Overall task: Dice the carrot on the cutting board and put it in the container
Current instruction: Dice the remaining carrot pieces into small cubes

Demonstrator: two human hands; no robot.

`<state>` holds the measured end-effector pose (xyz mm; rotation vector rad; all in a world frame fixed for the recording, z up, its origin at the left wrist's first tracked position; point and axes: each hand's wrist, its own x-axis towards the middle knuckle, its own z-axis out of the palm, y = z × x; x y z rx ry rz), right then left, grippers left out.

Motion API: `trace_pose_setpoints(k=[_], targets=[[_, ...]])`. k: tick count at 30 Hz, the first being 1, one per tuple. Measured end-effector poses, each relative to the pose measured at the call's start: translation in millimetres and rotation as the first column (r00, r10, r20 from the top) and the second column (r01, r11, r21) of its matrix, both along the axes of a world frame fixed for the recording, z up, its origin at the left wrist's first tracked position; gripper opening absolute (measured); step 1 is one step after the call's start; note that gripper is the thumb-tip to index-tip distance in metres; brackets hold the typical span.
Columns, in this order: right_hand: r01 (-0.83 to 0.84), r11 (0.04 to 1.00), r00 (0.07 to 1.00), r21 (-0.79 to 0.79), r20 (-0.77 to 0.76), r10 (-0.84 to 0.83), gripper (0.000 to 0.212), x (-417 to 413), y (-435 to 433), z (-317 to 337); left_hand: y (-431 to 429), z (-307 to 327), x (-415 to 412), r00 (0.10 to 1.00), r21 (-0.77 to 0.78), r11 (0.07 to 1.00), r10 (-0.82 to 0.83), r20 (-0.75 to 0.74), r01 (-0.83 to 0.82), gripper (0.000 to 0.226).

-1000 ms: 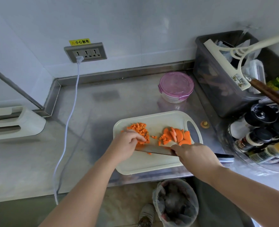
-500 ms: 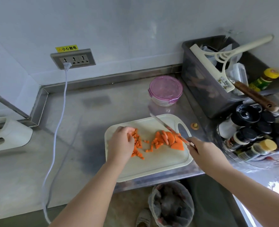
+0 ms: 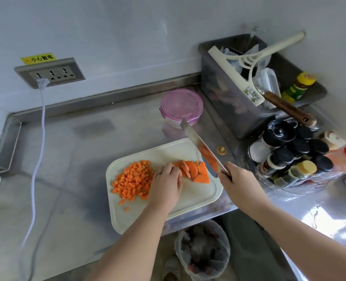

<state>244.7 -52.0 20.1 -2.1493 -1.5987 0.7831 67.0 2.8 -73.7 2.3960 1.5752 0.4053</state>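
Gripping knife [image 3: 202, 148], right hand [image 3: 236, 179]; left hand [image 3: 166, 183] holding carrot slices [image 3: 198, 172]; label [image 3: 38, 58] reads "小心触电".

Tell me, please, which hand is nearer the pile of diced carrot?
Left. The left hand lies beside the diced carrot; the right hand grips the knife beyond the slices.

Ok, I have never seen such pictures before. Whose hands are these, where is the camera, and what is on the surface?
No machine here: a person works with bare hands, and one camera worn on the head looks down at them. The right hand grips a knife, raised over the white cutting board. The left hand holds down the carrot slices with bent fingers. Left of it lies a pile of diced carrot. Behind the board, on the steel counter, stands the container, its pink lid closed.
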Motion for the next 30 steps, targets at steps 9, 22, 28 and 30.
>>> trace_pose_setpoints(k=[9,22,28,30], targets=[[-0.017,1.000,0.999,0.004,-0.033,0.017,0.045,-0.4,5.0,-0.9,16.0,-14.2,-54.7,0.985,0.261,0.964,-0.002,-0.174,0.048,0.019],[-0.077,0.997,0.997,-0.032,0.016,0.078,0.015,-4.5,11.5,-12.6,-9.3,-16.4,-45.5,0.896,0.178,0.924,-0.260,-0.360,0.339,0.051],[-0.088,0.996,0.996,-0.033,0.022,0.089,0.029,-7.3,9.9,-9.8,13.6,-27.6,-71.6,0.922,0.386,0.866,-0.188,-0.340,0.319,0.026],[-0.085,0.995,0.996,-0.044,0.013,0.086,0.031,-8.2,9.4,-10.3,18.3,-28.3,-76.2,0.924,0.418,0.856,-0.160,-0.346,0.305,0.019]])
